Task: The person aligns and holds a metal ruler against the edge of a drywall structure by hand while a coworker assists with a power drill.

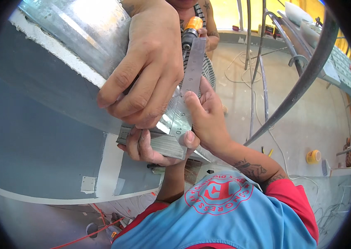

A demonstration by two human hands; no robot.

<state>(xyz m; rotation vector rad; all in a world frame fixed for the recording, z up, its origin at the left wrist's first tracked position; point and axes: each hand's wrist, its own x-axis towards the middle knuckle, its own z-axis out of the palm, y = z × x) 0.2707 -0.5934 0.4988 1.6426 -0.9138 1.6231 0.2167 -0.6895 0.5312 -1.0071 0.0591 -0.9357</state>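
Note:
My left hand (152,155) is wrapped from below around the ridged grey stock of a try square (179,132), fingers on one side and thumb on the other. My right hand (210,114) is closed at the square's metal blade, its thumb pressing on the marked face. The blade slants up and away over a shiny galvanized metal piece (163,121), partly hidden by hands. A co-worker's large hand (152,70) reaches in from above, fingers curled over the metal just beyond my left hand. A person's other hand holds a yellow-orange and black drill (190,31) near the blade's far end.
A curved dark grey panel (42,112) with a rough white edge fills the left, beneath a galvanized sheet (88,33). Metal scaffold tubes (293,89) stand at right. Cables (281,145) and a yellow container (313,156) lie on the floor; a red cord (88,235) runs lower left.

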